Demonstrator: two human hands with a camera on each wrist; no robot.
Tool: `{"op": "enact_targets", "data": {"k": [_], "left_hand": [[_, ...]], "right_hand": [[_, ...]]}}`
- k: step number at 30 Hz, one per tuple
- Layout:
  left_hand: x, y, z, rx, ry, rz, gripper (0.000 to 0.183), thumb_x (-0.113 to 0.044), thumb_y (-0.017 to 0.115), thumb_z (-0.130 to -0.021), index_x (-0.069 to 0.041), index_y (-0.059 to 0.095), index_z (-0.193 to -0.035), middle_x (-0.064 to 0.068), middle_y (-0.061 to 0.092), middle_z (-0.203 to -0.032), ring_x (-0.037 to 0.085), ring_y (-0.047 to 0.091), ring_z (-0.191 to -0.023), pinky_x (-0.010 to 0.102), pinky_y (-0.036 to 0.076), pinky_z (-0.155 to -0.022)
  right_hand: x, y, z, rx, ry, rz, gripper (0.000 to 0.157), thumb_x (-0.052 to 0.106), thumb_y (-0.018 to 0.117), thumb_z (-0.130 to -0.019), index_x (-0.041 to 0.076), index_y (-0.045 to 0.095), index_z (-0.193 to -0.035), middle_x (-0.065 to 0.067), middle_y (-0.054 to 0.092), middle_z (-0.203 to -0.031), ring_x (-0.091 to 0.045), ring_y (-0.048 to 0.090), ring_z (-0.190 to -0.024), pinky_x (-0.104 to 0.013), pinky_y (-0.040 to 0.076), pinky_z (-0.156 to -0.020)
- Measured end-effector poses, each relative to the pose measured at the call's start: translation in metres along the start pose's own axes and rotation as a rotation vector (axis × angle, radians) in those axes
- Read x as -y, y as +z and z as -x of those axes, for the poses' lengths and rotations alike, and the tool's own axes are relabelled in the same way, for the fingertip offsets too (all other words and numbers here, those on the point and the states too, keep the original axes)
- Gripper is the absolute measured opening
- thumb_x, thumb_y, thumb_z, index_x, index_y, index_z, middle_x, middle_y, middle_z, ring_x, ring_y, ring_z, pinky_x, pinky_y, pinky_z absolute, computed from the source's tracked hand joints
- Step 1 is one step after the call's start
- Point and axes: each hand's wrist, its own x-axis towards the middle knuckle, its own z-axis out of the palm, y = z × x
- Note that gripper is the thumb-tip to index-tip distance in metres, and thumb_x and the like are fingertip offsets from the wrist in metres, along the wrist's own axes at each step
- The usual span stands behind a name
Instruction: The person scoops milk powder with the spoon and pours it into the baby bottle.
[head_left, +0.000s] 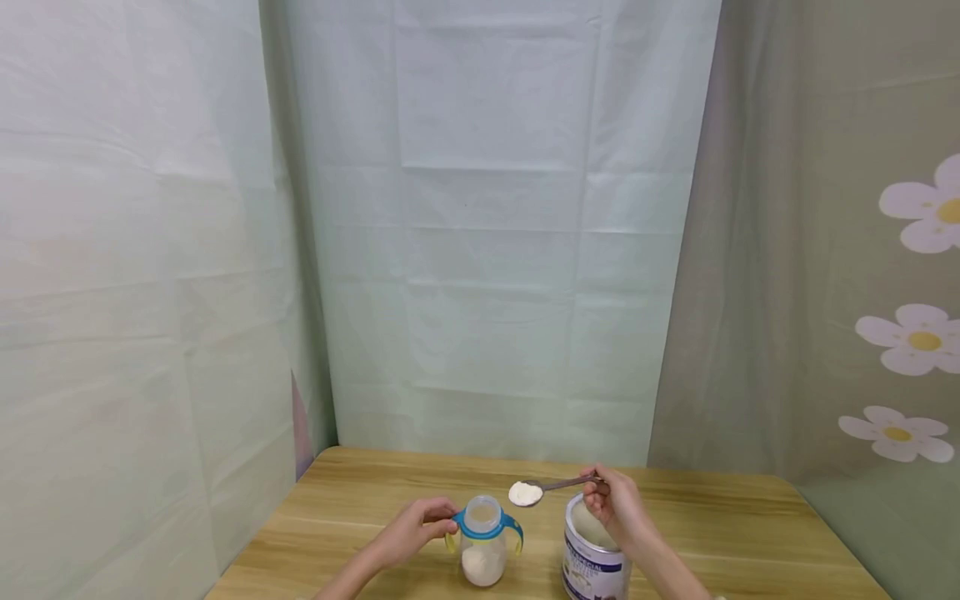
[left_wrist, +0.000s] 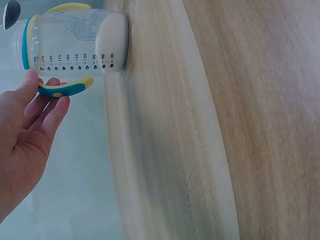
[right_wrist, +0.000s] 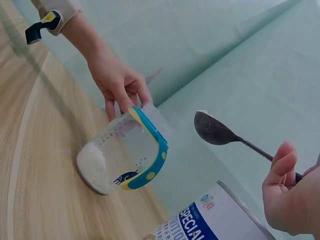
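A clear baby bottle with a blue collar and blue-and-yellow handles stands uncapped on the table. White powder fills its lower part. My left hand pinches the bottle's left handle between thumb and fingers. Above the table, my right hand grips the thin handle of a dark metal spoon. Its bowl, heaped with white powder, hangs level between the bottle and an open milk powder can. The can stands below my right hand, which hides part of its rim.
The wooden table runs back to a pale hanging cloth. More cloth hangs at both sides, the right one printed with white flowers. A band with a dark device sits on the left wrist.
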Motion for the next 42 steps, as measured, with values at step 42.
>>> {"op": "enact_targets", "data": {"k": [42], "left_hand": [[0.000,-0.001,0.000,-0.007,0.042,-0.114,0.014,-0.018,0.061,-0.095,-0.012,0.068,-0.105,0.002,0.071,-0.101,0.015,0.068,-0.099,0.028,0.054,-0.086]], "right_hand": [[-0.007,0.034,0.000,0.214,-0.001,0.136,0.030,0.018,0.032,-0.107,0.007,0.058,-0.098,0.004,0.064,-0.075,-0.006,0.059,-0.066,-0.015,0.049,-0.063]]}}
